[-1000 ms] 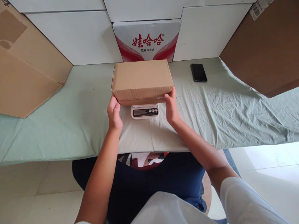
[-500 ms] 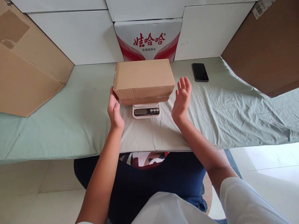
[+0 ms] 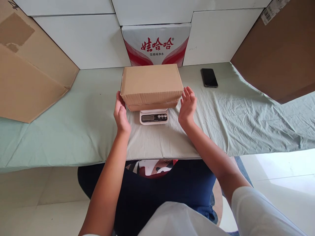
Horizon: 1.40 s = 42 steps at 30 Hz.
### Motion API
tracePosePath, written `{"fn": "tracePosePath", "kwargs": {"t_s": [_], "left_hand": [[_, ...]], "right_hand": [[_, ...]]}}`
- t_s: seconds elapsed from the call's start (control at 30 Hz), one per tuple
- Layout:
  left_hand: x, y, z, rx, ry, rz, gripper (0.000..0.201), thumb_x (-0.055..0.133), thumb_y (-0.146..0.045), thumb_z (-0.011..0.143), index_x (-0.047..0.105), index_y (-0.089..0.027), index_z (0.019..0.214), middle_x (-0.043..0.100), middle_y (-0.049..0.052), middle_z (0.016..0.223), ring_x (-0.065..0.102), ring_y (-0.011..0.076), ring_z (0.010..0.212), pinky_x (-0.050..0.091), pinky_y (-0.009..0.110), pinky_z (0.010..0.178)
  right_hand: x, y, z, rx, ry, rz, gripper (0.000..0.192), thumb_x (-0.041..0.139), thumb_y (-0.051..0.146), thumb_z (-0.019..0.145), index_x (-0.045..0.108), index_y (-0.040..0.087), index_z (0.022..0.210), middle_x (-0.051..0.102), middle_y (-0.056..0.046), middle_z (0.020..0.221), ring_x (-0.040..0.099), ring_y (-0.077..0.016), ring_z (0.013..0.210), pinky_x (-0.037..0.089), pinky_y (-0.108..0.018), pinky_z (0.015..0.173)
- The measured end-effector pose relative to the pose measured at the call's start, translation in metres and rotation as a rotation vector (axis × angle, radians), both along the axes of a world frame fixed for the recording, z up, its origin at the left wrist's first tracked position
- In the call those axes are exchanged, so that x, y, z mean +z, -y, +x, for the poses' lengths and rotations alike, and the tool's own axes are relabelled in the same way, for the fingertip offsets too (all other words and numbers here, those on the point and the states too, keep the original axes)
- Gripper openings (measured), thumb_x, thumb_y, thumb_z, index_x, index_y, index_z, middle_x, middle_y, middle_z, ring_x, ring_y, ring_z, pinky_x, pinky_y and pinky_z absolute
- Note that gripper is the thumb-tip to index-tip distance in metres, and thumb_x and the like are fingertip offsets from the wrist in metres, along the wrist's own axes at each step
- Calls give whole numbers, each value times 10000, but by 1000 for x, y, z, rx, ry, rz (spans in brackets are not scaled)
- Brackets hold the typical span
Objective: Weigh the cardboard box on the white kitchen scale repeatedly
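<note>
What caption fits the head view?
Open left hand and right hand flank a cardboard box resting on a kitchen scale.

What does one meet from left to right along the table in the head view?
Leaning cardboard sheet → left hand → brown box on the scale → right hand → black phone → big brown carton.

Box [image 3: 150,83] on the scale [image 3: 154,117] in the middle of the table [image 3: 81,121], a hand at each side, water carton [image 3: 156,44] behind, phone [image 3: 209,77] to the right
</note>
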<state>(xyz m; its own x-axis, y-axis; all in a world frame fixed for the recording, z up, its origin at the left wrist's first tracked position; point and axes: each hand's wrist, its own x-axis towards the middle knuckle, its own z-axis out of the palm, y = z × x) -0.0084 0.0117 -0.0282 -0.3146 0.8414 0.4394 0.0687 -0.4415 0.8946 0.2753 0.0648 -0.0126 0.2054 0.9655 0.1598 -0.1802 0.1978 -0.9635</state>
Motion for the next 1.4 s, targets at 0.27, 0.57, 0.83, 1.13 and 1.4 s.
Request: {"fn": "tracePosePath", "kwargs": {"t_s": [0.27,0.57,0.83,1.13,1.4], "left_hand": [[11,2,19,29,139,-42,1064,296,-1068,912,642,-377,1643,511,53,1850,382,317,1785,347,490,1447],[14,4,18,32,141,-82,1154,157,-1096,880,606,-388,1674,465,46,1880,356,304,1798,334,455,1451],[14,3,18,25,168,-93,1199,132,-1108,861,616,-366,1667,472,77,1873,383,326,1785,354,473,1439],[11,2,17,6,141,-69,1077,271,-1071,906,669,-351,1602,560,107,1805,426,369,1756,346,565,1432],[12,5,20,-16,110,-20,993,403,-1034,920,729,-318,1526,632,130,1736,503,389,1702,396,572,1396]], "right_hand": [[13,8,-9,-28,-214,4,704,569,853,850,614,378,1368,580,-38,1736,442,-343,1753,251,-667,1488],[1,2,-7,75,-117,101,722,538,854,902,593,410,1467,610,-33,1708,495,-376,1703,314,-710,1461],[0,2,-11,118,-75,143,693,540,808,917,566,433,1499,620,0,1713,478,-376,1706,387,-684,1433],[8,10,-17,156,-14,175,805,538,877,895,538,447,1576,518,37,1807,342,-360,1789,269,-668,1507],[13,21,-21,196,19,125,734,575,825,934,583,449,1565,551,41,1795,348,-350,1786,248,-655,1525]]}}
